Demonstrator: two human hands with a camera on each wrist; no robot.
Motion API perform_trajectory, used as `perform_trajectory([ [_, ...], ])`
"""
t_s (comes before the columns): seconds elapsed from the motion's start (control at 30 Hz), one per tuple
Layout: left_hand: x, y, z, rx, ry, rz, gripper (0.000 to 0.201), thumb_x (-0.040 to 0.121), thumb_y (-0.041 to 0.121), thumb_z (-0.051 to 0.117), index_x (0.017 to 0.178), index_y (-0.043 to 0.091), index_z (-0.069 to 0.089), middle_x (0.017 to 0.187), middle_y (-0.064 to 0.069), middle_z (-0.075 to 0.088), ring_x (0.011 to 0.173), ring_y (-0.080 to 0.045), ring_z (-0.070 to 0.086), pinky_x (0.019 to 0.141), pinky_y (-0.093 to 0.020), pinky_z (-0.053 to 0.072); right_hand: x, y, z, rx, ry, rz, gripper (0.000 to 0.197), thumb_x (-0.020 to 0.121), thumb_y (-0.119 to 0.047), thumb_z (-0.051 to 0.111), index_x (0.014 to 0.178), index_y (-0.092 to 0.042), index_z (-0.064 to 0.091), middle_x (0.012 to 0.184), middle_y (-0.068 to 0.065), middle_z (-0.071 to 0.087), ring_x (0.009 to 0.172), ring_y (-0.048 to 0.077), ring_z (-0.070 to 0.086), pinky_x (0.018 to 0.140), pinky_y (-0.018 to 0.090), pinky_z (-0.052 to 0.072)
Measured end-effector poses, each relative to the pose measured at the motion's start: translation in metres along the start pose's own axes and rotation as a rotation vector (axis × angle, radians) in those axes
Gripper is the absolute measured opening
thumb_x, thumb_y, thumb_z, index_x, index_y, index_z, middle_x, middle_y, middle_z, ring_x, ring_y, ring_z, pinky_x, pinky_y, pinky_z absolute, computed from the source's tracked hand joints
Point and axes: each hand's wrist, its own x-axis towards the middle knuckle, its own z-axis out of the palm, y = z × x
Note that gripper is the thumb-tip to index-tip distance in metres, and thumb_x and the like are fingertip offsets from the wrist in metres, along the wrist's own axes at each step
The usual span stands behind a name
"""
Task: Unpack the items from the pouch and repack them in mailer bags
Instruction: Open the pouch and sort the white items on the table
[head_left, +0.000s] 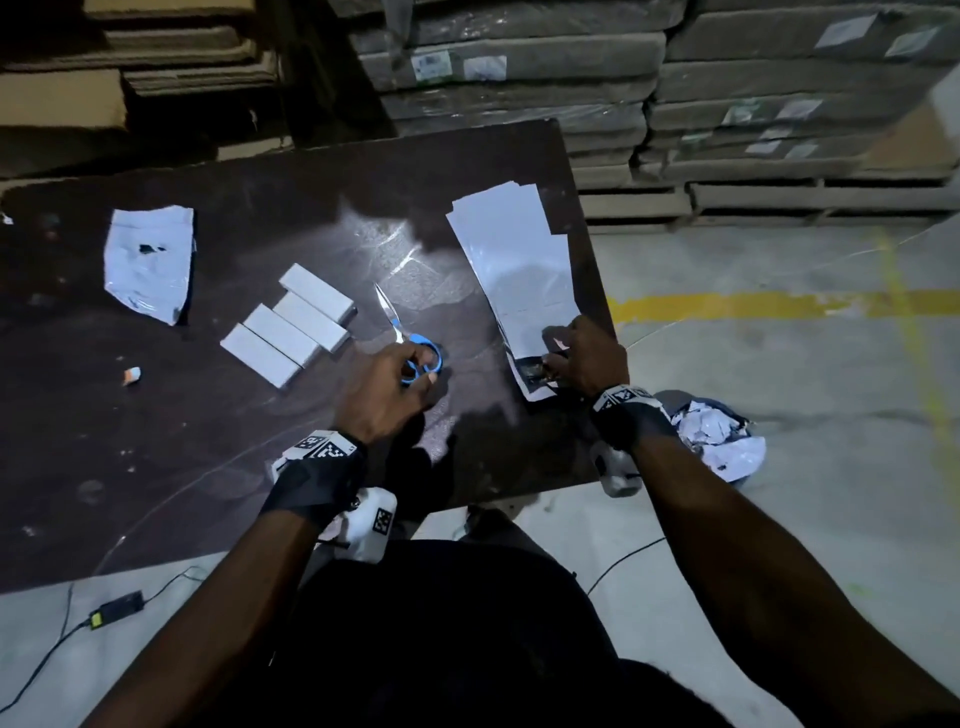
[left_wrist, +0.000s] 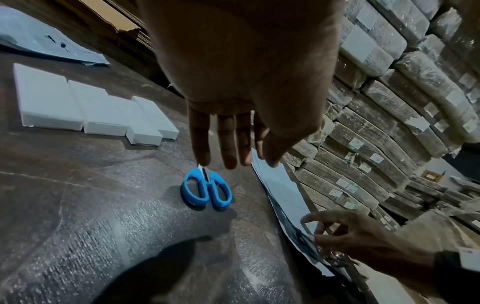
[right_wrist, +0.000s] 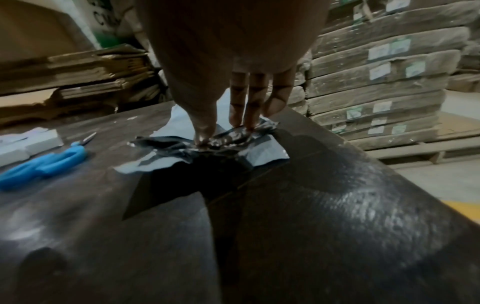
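Note:
On the dark table (head_left: 182, 441), several white boxes (head_left: 288, 332) lie side by side in a row. A flattened white pouch (head_left: 148, 262) lies at the far left. Blue-handled scissors (head_left: 410, 338) sit closed in the middle. My left hand (head_left: 415, 364) hovers just over their handles (left_wrist: 206, 189), fingers (left_wrist: 228, 148) straight and holding nothing. A stack of white mailer bags (head_left: 519, 280) lies along the table's right edge. My right hand (head_left: 556, 358) pinches the crumpled black flap (right_wrist: 233, 139) at the near end of the top bag, thumb against fingertips (right_wrist: 240, 115).
Crumpled white wrapping (head_left: 717, 441) lies on the floor by the table's right corner. A small orange-white scrap (head_left: 131, 375) sits at the near left. Stacks of wrapped flat cardboard (head_left: 519, 78) stand beyond the far edge. A charger and cable (head_left: 117, 605) lie on the floor.

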Motion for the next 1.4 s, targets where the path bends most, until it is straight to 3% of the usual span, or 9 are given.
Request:
perform_trajectory([
  [0.2,0.000,0.003,-0.002,-0.008,0.014,0.000,0.022,0.082,0.019,0.066,0.082,0.038,0.057,0.092,0.000,0.064,0.081,-0.020,0.062,0.079,-0.034,0.049,0.012,0.001,0.004,-0.064,0.032,-0.090,0.008,0.086,-0.025,0.066,0.084,-0.020,0.072,0.095,0.003,0.059,0.090,0.028,0.059,0.056,0.028,0.040],
  [0.33,0.002,-0.004,-0.007,0.011,0.013,-0.021,0.021,0.082,0.023,0.068,0.084,0.042,0.059,0.095,0.004,0.066,0.085,-0.017,0.066,0.079,-0.033,0.051,0.009,0.000,0.002,0.027,0.030,-0.046,0.022,0.073,-0.037,0.078,0.084,-0.022,0.066,0.097,-0.001,0.059,0.093,0.020,0.056,0.060,0.027,0.040],
  [0.5,-0.002,-0.011,-0.012,0.014,0.025,-0.038,0.018,0.086,0.013,0.069,0.091,0.028,0.060,0.102,-0.004,0.066,0.088,-0.023,0.065,0.079,-0.034,0.050,0.012,-0.003,0.009,0.133,0.019,-0.006,0.005,0.077,-0.019,0.072,0.082,-0.019,0.072,0.095,-0.001,0.061,0.087,0.024,0.062,0.065,0.039,0.053],
  [0.73,0.002,-0.019,-0.020,0.019,0.045,-0.016,0.014,0.086,0.014,0.069,0.093,0.023,0.062,0.099,0.000,0.068,0.091,-0.018,0.066,0.079,-0.028,0.045,0.007,-0.002,-0.005,0.061,0.025,-0.020,0.013,0.087,-0.028,0.067,0.090,-0.021,0.077,0.099,-0.001,0.066,0.095,0.021,0.061,0.064,0.024,0.032],
  [0.87,0.009,-0.013,-0.012,-0.006,0.033,-0.028,0.008,0.082,0.027,0.066,0.088,0.030,0.062,0.092,0.002,0.069,0.085,-0.017,0.067,0.078,-0.031,0.049,0.005,-0.001,-0.010,0.086,0.064,0.049,0.010,0.083,-0.029,0.067,0.084,-0.024,0.076,0.092,-0.004,0.068,0.094,0.021,0.062,0.064,0.029,0.041],
  [1.0,0.012,-0.003,-0.002,-0.045,0.027,0.045,0.007,0.086,0.018,0.070,0.089,0.021,0.064,0.091,0.001,0.069,0.080,-0.018,0.066,0.070,-0.018,0.043,0.005,-0.012,-0.021,0.239,0.142,0.069,0.017,0.083,-0.036,0.064,0.079,-0.022,0.074,0.086,-0.005,0.072,0.083,0.015,0.064,0.064,0.027,0.043],
  [1.13,0.013,0.021,0.006,-0.226,-0.061,0.028,0.031,0.081,0.031,0.078,0.105,0.017,0.063,0.096,-0.004,0.067,0.083,-0.011,0.061,0.077,-0.017,0.048,0.003,-0.034,-0.035,0.523,0.172,-0.008,0.017,0.078,-0.037,0.063,0.073,-0.022,0.069,0.067,-0.006,0.069,0.064,0.012,0.065,0.060,0.028,0.049],
  [1.27,0.017,0.038,0.007,-0.317,-0.225,-0.020,0.080,0.066,0.067,0.074,0.134,0.037,0.044,0.111,0.010,0.060,0.099,-0.007,0.061,0.089,-0.022,0.050,-0.002,-0.057,-0.038,0.639,0.154,-0.095,0.012,0.079,-0.028,0.073,0.084,-0.018,0.068,0.072,0.001,0.071,0.063,0.012,0.065,0.060,0.031,0.053],
  [1.4,0.033,0.035,0.013,-0.145,-0.209,-0.014,0.087,0.081,0.039,0.077,0.150,0.030,0.024,0.115,0.000,0.056,0.099,-0.016,0.060,0.086,-0.027,0.048,-0.007,-0.069,-0.040,0.622,0.147,-0.147,0.021,0.076,-0.031,0.062,0.085,-0.015,0.071,0.076,0.001,0.072,0.067,0.013,0.065,0.065,0.034,0.054],
])
